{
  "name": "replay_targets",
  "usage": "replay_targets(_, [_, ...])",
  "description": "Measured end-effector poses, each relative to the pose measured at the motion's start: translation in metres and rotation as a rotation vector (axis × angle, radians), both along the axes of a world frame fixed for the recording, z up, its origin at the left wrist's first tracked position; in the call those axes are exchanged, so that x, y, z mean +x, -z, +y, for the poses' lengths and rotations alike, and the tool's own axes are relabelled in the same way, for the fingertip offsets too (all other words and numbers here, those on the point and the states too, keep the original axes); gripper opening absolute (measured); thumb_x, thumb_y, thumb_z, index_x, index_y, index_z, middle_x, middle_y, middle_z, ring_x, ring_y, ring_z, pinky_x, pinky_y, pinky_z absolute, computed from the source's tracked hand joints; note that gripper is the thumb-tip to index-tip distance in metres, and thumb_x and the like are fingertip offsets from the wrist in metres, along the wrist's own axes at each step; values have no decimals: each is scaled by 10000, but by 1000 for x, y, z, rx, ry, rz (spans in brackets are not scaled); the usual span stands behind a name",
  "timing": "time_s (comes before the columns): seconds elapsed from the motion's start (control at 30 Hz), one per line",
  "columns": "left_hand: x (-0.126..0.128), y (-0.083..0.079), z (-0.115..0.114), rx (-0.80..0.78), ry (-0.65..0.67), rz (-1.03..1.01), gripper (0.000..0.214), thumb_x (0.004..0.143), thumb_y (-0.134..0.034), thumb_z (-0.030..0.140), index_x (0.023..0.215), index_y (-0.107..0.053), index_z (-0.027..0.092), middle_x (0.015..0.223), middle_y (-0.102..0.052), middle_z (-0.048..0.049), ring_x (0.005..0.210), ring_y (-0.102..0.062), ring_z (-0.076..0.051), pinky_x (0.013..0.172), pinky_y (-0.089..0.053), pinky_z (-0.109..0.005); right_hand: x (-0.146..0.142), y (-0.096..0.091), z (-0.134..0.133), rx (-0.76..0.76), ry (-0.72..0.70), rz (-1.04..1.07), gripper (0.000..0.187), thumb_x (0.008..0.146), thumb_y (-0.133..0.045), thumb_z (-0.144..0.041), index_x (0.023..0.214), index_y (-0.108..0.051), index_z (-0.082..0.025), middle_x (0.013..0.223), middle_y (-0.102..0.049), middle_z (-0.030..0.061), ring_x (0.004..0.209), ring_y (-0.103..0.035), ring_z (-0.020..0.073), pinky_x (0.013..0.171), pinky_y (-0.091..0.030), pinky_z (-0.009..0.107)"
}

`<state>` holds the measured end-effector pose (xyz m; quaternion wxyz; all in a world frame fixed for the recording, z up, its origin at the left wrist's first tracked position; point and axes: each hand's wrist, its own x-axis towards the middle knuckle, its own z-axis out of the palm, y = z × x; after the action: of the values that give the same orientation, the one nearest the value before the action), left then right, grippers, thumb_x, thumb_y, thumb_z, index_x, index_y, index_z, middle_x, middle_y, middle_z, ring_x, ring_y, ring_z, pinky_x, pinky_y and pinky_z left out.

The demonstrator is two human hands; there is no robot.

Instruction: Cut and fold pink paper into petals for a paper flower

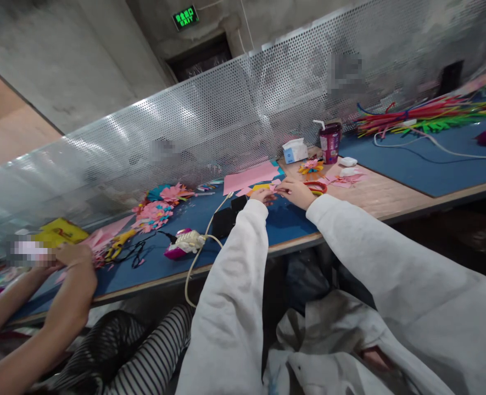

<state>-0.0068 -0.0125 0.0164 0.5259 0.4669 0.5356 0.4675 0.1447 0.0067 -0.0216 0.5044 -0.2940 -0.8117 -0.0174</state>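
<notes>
A small slip of pink paper [273,187] was between the hands, over the blue tabletop [286,224]. The right hand [296,193] appeared to pinch it between thumb and fingertips; the left hand [261,195] was curled just beside it, and whether its fingers were closed on the paper could not be told.

Judging by what lay about, the work was partway along: a ruffled cluster of pink and blue paper flowers [154,215] and a small pink and yellow-orange paper flower [311,167] looked already formed, while the slip in hand looked unfinished. A broad, flat pink paper sheet [249,179] looked uncut. How much was left could not be judged.

As for writing, a green-lit sign [186,18] read "EXIT" below a line of Chinese characters. A dark purple cup with a white straw [330,144] and a yellow packet with a red mark [63,230], near a co-worker's hand [74,255], bore print too small to read
</notes>
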Motion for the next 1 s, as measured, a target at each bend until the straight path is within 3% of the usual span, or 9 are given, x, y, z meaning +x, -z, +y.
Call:
replay_targets(0.17, [-2,2,3,1,3,-6,140,745,-558,105,626,-513,163,513,-550,33,581,-599,-119,666,-467,-273,1,0,0,8,8,-24,147,814,-571,-157,878,-703,-164,877,-617,77,793,-597,175,723,-486,279])
replay_targets(0.63, [-1,0,1,-38,8,45,139,714,-594,120,593,-540,164,529,-551,18,620,-605,-138,661,-468,-283,2,-2,-1,-36,44,-110,195,853,-511,-144,902,-699,-159,911,-612,85,841,-592,183,753,-472,282])
replay_targets(0.77, [1,0,-1,-53,2,-1,110,696,-611,119,616,-547,159,532,-553,19,580,-603,-127,587,-456,-251,2,-4,-6,-39,87,-167,221,870,-468,-136,961,-669,-156,957,-583,97,863,-574,182,745,-462,275])
replay_targets(1.0, [2,-5,-5,-215,23,-130,97,735,-553,110,641,-558,134,476,-528,16,509,-590,-109,500,-411,-220,1,-7,-13,-28,123,-222,217,894,-428,-134,978,-627,-160,990,-537,91,890,-546,165,731,-446,245])
